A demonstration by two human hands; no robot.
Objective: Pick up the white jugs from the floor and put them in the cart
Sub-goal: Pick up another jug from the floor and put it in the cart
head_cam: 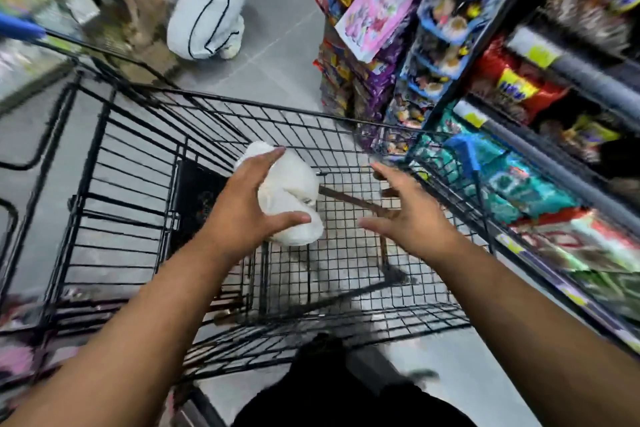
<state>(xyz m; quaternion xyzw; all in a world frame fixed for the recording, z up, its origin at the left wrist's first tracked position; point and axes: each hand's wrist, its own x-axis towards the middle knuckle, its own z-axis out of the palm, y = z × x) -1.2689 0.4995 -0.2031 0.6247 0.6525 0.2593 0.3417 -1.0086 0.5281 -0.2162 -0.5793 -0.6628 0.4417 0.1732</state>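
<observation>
A white jug (291, 194) lies tilted and blurred inside the black wire cart (221, 107), near its far end. My left hand (249, 204) hovers over the jug's left side with fingers and thumb spread wide across it; whether it touches the jug is unclear. My right hand (408, 215) is to the right of the jug, apart from it, fingers spread and holding nothing. Both forearms reach over the cart's near rim. No other jug shows in this view.
Stocked shelves of bright snack packets (519, 90) run along the right, close to the cart's side. A person in white trousers (207, 10) crouches on the grey tiled floor (277, 55) beyond the cart. A second cart's blue handle (20, 28) is at far left.
</observation>
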